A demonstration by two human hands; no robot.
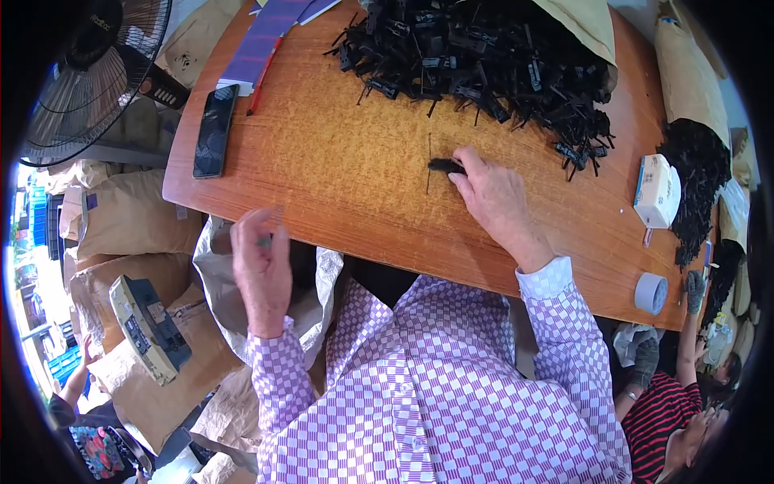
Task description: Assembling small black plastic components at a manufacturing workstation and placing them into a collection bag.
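Observation:
My right hand (498, 200) is over the middle of the wooden table, thumb and fingers pinched on a small black plastic part (442, 165). A thin dark line crosses the tabletop beside that part. My left hand (262, 266) hovers past the table's near edge, above the mouth of a whitish woven sack (219, 302). Its fingers are bent and apart, with no held thing that I can make out. Beyond my right hand a large heap of black plastic parts (484, 60) spreads from a paper sack (584, 28).
A phone (215, 133), red pen (264, 77) and purple papers (270, 36) lie at the left; a fan (97, 73) stands beyond. A tissue pack (657, 192) and tape roll (650, 293) sit at the right. Another person in a striped shirt (657, 419) works at lower right.

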